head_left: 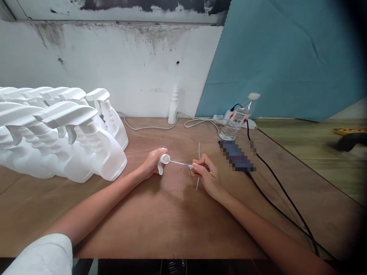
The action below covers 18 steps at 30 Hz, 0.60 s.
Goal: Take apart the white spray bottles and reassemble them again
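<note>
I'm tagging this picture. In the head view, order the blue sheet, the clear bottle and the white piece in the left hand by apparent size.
1. Blue sheet
2. Clear bottle
3. White piece, partly covered by the left hand

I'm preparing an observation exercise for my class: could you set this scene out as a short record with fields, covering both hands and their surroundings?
Left hand: holds a small white sprayer piece
Right hand: grips a thin shiny rod
Rod's far end: at the piece's round opening; depth inside unclear
Near right hand: thin white tube, on the table
Surface: brown wooden table
Left side: cluster of white spray bottles with trigger heads
Right side: clear plastic bottle, white cap; blurred dark device
</note>
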Tool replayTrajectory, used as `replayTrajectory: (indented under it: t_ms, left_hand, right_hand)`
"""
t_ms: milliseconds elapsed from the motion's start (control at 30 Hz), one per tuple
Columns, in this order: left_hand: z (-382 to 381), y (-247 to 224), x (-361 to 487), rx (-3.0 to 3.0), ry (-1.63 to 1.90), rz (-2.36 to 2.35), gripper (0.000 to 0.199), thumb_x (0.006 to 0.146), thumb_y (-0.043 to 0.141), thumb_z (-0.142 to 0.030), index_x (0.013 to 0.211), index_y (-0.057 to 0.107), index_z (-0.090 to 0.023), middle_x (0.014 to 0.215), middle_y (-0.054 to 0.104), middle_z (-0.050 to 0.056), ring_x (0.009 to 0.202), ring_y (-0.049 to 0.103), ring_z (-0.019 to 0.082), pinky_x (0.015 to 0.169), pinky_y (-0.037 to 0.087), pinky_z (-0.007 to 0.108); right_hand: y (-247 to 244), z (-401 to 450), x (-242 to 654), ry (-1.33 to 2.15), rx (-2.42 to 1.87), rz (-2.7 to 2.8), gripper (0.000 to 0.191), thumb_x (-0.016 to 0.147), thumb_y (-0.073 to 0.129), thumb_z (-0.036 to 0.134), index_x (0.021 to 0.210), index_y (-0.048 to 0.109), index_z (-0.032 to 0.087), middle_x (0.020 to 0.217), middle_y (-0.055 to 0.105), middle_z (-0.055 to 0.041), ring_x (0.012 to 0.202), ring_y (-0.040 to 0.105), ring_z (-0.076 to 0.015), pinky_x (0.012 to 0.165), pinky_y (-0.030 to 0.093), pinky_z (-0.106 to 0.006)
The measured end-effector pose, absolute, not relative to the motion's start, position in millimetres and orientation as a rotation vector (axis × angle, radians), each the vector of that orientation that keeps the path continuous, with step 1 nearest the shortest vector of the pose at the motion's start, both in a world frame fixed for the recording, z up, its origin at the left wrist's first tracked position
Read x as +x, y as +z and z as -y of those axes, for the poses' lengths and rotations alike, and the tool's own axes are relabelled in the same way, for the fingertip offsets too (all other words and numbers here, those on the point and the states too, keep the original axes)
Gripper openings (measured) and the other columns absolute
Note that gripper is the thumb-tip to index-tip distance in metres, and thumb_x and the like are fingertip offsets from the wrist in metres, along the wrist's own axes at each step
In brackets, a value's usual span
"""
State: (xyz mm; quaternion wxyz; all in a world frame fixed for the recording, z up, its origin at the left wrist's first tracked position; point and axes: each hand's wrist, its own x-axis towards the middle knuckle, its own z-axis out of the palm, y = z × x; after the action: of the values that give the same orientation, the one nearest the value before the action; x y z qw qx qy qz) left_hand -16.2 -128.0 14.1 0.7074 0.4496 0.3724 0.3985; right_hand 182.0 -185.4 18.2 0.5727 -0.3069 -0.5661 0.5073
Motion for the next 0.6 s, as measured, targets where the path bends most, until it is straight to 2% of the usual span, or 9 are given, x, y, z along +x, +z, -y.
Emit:
replayTrajectory:
  t_ms: [300,467,600]
  left_hand:
    - [128.1,19.0,-17.0,0.909,0.72,-0.694,0.05,0.075,0.053,-0.059,0.05,0.036,-0.019,0.036,0.031,-0.007,0.027,0.017,0.002,0.029,0.007,0.018]
    - [127.3,16.7,-17.2,0.919,0.709,-0.708,0.051,0.077,0.05,-0.061,0.052,0.035,-0.02,0.037,0.031,-0.007,0.027,0.017,0.003,0.029,0.008,0.018]
    - [128.8,14.7,-16.5,0.933,0.737,-0.733,0.048,0.08,0.049,-0.058,0.055,0.037,-0.019,0.038,0.033,-0.007,0.028,0.017,0.003,0.03,0.007,0.017]
  right_hand:
    - [16.1,184.2,180.3,1.327,-0.716,1.136,0.027,0.085,0.06,0.025,0.069,0.039,0.02,0.057,0.032,0.0076,0.048,0.032,-0.0066,0.052,0.027,-0.023]
    - [19.4,185.1,178.4,1.421,-0.749,1.072,0.031,0.084,0.061,0.028,0.069,0.035,0.02,0.057,0.027,0.0084,0.047,0.029,-0.0062,0.052,0.029,-0.023]
    - [19.7,186.5,176.2,1.443,-0.77,1.136,0.031,0.084,0.061,0.035,0.073,0.036,0.021,0.059,0.033,0.0081,0.047,0.031,-0.0065,0.051,0.027,-0.023]
